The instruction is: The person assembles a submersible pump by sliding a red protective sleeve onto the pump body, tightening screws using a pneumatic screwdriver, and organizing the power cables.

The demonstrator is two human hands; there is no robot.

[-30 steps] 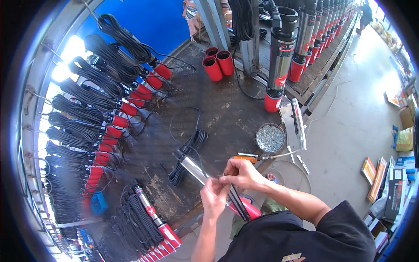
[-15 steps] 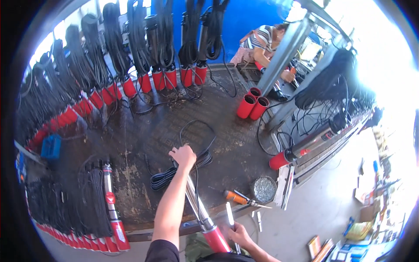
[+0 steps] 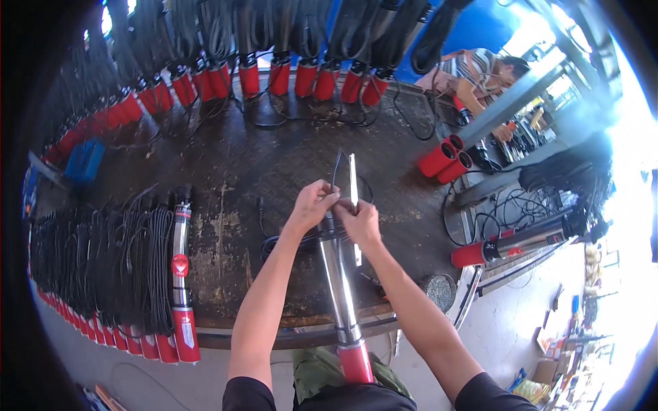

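The silver tube [image 3: 336, 277] is lying at six o'clock from the hands, its red end [image 3: 355, 363] projecting past the bench [image 3: 226, 294]. The left hand [image 3: 314, 205] is apparently pinching the black cable [image 3: 335, 177]; the right hand [image 3: 362, 222] is gripping a pale strip [image 3: 353, 178]. Caution: the overhang is possibly inviting rolling if knocked; the strip's edge, standing beside the cable, is risking snagging or scraping.

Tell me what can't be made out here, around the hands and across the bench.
All in the head view:
- What the left hand pinches: covered by its own fingers.
- Part of the cable coil on the bench: hidden behind the left forearm.
- What the grey bits in the bowl are: too small.
- Tops of the back-row cables: cut off by the upper edge.
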